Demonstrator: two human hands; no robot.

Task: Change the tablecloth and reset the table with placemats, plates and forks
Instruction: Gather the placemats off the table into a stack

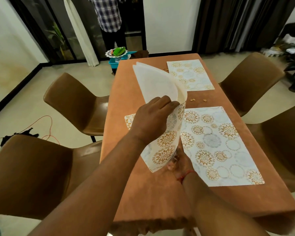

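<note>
Over the table's [126,92] left side, left hand [152,116] grips curled mats [160,86]; right hand [180,163] pinches their bottom edge. Peel one, lay it flat opposite the far mat [191,75].

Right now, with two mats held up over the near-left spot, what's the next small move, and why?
Probably peel one held placemat off with the left hand and lay it flat. Two placemats lie on the right side of the tablecloth; the right hand grips the bottom edge.

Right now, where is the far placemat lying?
The far placemat lies flat on the table's right side at the far end, beyond the placemats held in both hands.
</note>
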